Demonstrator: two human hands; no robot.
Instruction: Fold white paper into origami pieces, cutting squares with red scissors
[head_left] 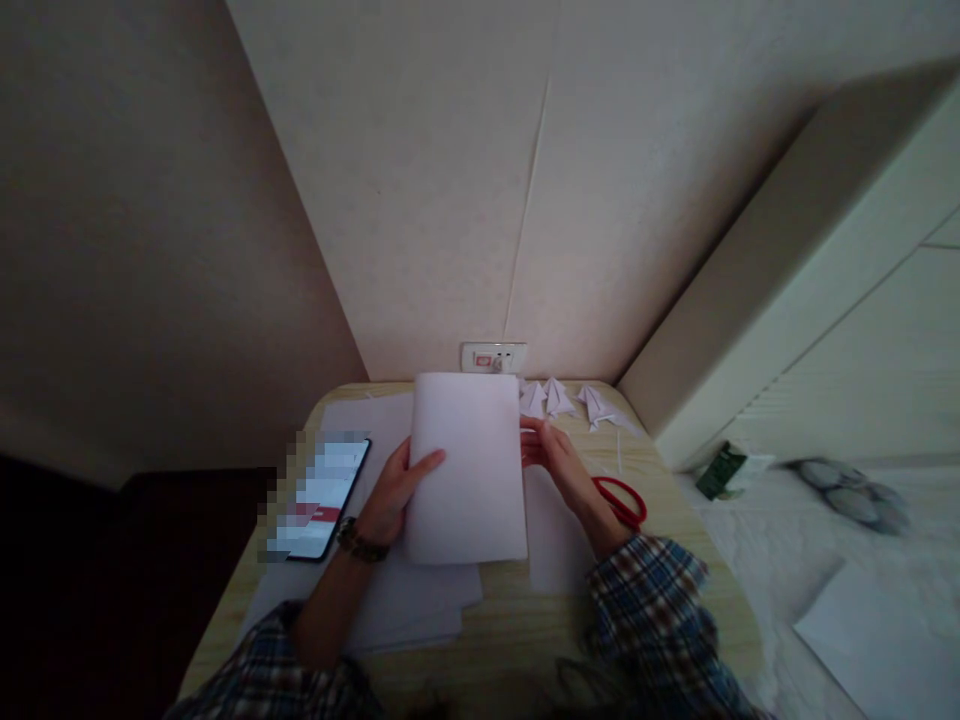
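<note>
A white sheet of paper [469,480], folded over with a rounded left edge, is held up over the table. My left hand [394,490] grips its left side, thumb flat on the front and the other fingers behind. At the right edge is my right hand [551,450], its fingers a little apart and their tips partly hidden by the paper; I cannot tell whether they touch its back. Red-handled scissors [621,502] lie by my right wrist, their blades hidden. Several folded white paper shapes [556,398] rest near the table's back right edge.
Loose white sheets [420,605] are spread on the small wooden table [724,610]. On the left lies a lit phone [322,500]. A wall socket [493,357] sits behind the table. To the right, a pale surface holds a green packet [721,470] and another sheet [885,630].
</note>
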